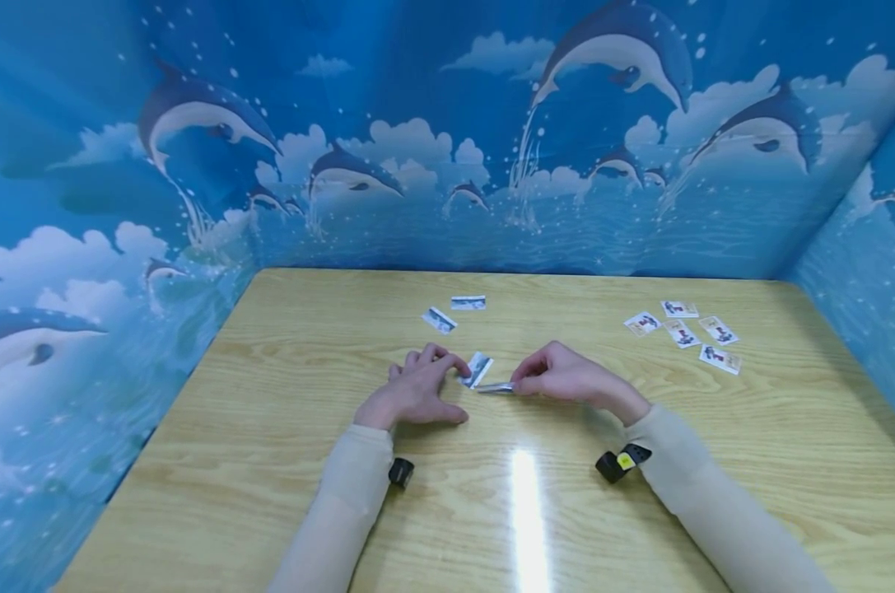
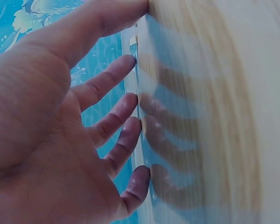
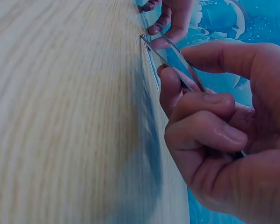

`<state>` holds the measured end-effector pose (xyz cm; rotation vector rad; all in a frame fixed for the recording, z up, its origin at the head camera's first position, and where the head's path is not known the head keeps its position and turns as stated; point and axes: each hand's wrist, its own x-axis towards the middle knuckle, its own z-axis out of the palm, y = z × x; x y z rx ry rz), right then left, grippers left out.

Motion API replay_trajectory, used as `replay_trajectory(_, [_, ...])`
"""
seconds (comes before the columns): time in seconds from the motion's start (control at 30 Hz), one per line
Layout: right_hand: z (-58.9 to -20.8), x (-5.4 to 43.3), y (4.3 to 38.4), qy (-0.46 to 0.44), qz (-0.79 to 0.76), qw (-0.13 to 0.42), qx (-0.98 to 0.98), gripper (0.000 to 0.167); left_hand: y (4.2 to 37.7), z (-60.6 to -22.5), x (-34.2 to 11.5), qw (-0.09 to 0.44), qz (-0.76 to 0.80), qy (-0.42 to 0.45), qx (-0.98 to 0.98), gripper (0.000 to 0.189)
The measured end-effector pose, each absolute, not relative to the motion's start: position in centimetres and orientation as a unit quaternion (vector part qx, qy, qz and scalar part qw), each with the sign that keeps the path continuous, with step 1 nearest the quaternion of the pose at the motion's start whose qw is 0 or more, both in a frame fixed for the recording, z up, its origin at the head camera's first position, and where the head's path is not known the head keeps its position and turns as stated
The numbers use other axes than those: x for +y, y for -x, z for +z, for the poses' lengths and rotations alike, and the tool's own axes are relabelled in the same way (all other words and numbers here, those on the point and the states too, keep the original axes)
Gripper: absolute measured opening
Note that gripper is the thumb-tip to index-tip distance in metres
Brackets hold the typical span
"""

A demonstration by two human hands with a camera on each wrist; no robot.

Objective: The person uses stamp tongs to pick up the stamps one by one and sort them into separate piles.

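Observation:
In the head view my left hand (image 1: 417,394) rests with spread fingers on the table, its index fingertip on the edge of a small picture card (image 1: 480,367). The left wrist view shows those fingertips (image 2: 130,100) touching the wood, nothing gripped. My right hand (image 1: 566,377) holds metal tweezers (image 1: 496,387) between thumb and fingers. Their tips point left, close to the card's lower edge. Seen from the right wrist, the two prongs (image 3: 192,73) stand slightly apart; whether they touch the card is unclear.
Two similar cards, one tilted (image 1: 439,320) and one level (image 1: 468,303), lie farther back. Several cards with another picture (image 1: 681,333) are scattered at the back right of the wooden table (image 1: 269,478). A dolphin-print curtain (image 1: 417,222) stands behind the table.

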<state>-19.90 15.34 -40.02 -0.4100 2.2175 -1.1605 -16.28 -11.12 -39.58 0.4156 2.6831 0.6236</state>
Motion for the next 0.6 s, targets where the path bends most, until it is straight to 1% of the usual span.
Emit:
replay_trajectory(0.3, [-40.15, 14.98, 19.84, 0.141, -0.443, 0.289, 0.837, 0.024, 16.38, -39.65, -11.05, 0.181, 0.222, -0.144, 0.947, 0.055])
replay_trajectory(0.6, [-40.35, 14.96, 19.89, 0.152, -0.447, 0.273, 0.838, 0.024, 16.31, -39.65, -11.06, 0.179, 0.226, -0.146, 0.947, 0.054])
